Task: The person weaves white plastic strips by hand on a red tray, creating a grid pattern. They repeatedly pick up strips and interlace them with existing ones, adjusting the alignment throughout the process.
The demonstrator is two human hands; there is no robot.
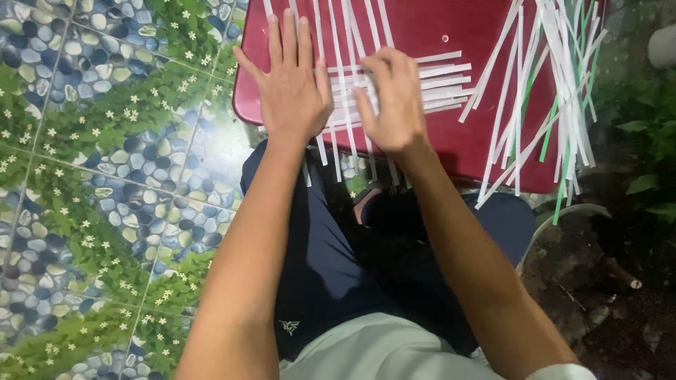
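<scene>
On the red stool, my left hand presses flat, fingers spread; my right hand pinches the woven white strips. They seem light, floppy, best held at ends.

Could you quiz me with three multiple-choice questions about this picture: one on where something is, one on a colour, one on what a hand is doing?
1. Where does the loose pile of strips lie?
A. right part of the stool
B. on the floor tiles
C. on the person's lap

2. What colour is the stool top?
A. blue
B. dark red
C. yellow

3. How is the left hand?
A. clenched in a fist
B. flat, fingers spread on the woven strips
C. raised off the stool

Answers: 1 A, the pile fans over the right side. 2 B, the surface is dark red. 3 B, the palm presses down.
</scene>
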